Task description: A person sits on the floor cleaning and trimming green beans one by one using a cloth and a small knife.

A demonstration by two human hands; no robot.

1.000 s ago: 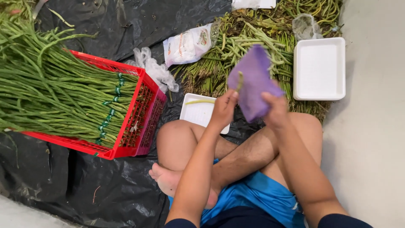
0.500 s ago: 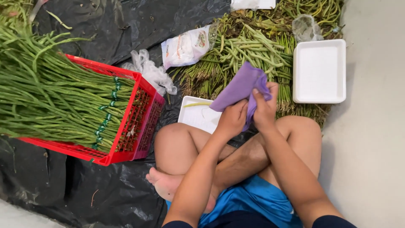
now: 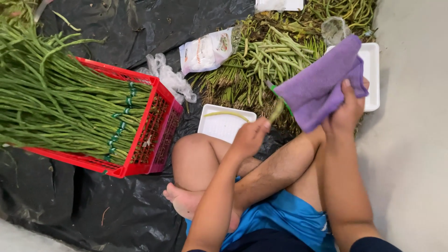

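Observation:
My right hand [image 3: 346, 111] grips a folded purple cloth [image 3: 319, 82], held up over the bean pile. My left hand [image 3: 249, 136] pinches a green long bean [image 3: 276, 112] whose far end goes into the cloth. Below my left hand lies a white foam tray [image 3: 223, 125] with one pale bean on it. I sit cross-legged in blue shorts on black plastic sheeting.
A red plastic crate [image 3: 149, 140] at left holds banded bundles of long beans [image 3: 60, 116]. A loose heap of beans [image 3: 261, 60] lies ahead, with a white bag [image 3: 207, 49], crumpled plastic [image 3: 170, 77] and a second white foam tray [image 3: 372, 70] at right. Grey floor on the right.
Both hands shifted right. The cloth moved away from my left hand toward the right foam tray, leaving a bean stretched between my left hand and the cloth.

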